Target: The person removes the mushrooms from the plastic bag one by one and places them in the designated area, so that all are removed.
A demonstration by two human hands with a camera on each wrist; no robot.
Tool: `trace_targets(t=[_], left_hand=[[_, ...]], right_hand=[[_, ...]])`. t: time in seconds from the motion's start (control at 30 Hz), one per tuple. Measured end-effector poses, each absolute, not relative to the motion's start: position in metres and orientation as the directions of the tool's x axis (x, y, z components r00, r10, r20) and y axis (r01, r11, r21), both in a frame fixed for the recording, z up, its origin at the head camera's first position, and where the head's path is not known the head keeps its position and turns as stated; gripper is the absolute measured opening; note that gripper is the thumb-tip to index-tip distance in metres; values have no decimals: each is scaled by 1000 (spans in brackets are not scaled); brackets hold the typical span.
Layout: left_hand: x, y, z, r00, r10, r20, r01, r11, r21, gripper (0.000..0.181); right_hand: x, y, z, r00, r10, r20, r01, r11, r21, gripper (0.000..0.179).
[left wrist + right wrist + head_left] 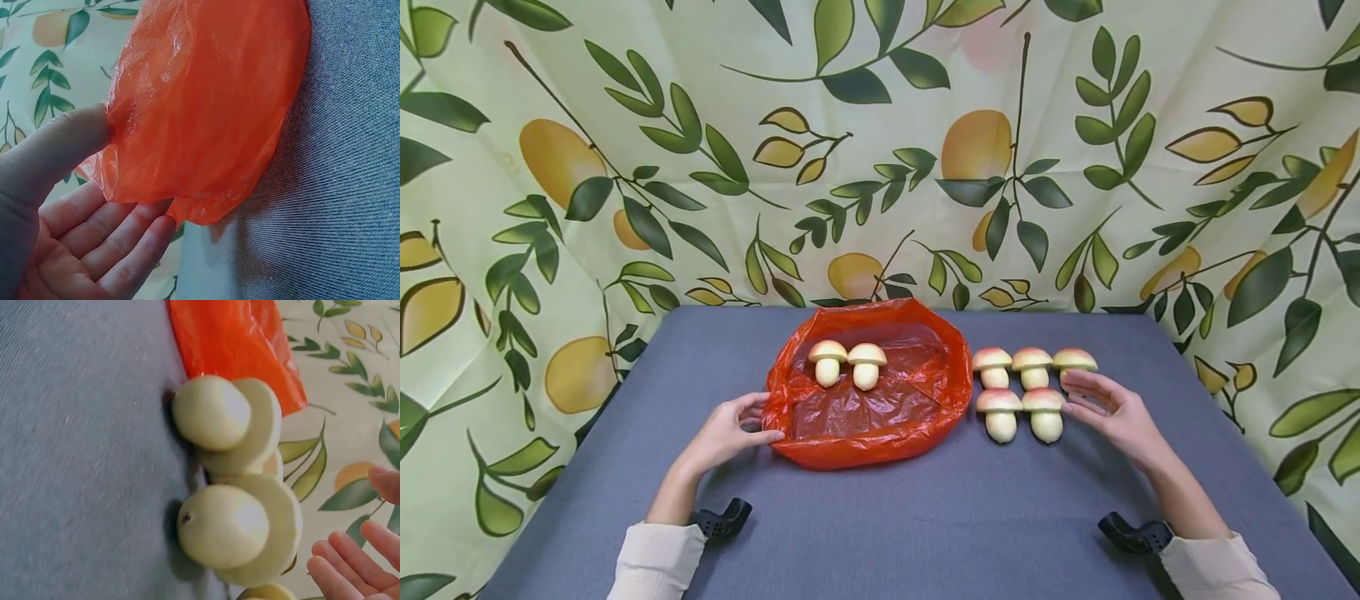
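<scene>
A red plastic bag [872, 450] lies on the table with its mouth spread wide. Inside it are two toy mushrooms [866, 367] with cream stems and reddish-yellow caps. My left hand [727, 429] holds the bag's left edge, thumb on one side and fingers on the other in the left wrist view. To the right of the bag several more mushrooms [1000, 414] are set in two rows. Over the right end of these rows hovers my right hand [1112, 414], fingers spread and holding nothing, partly hiding the back-right mushroom [1073, 359]. The right wrist view shows two mushroom stems [222, 525] up close.
A blue-grey cloth covers the table [925, 533]. Behind and at both sides hangs a curtain [880, 167] printed with leaves and fruit. Each wrist wears a black strap with a camera mount [725, 518].
</scene>
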State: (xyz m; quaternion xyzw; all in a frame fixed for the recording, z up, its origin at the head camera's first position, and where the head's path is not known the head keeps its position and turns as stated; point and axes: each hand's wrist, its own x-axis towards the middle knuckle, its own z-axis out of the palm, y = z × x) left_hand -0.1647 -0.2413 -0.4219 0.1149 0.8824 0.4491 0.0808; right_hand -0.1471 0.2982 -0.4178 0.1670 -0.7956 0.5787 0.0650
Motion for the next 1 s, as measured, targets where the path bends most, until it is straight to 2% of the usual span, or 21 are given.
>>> trace_targets(t=[0.23, 0.43, 0.67, 1.0], left_hand=[[-165, -241, -422, -958, 285, -28, 144, 565, 813, 63], [-164, -242, -422, -957, 289, -28, 146, 565, 812, 62], [-164, -242, -420, -957, 288, -29, 146, 568, 810, 62], [-164, -239, -419, -959, 281, -32, 136, 559, 818, 63]], right_hand=[[-147, 283, -413, -926, -213, 312, -355, 208, -911, 40], [-148, 262, -412, -918, -241, 316, -368, 214, -905, 37], [-150, 243, -410, -886, -311, 343, -393, 114, -912, 37], [-157, 208, -405, -897, -335, 288, -356, 161, -921, 40]])
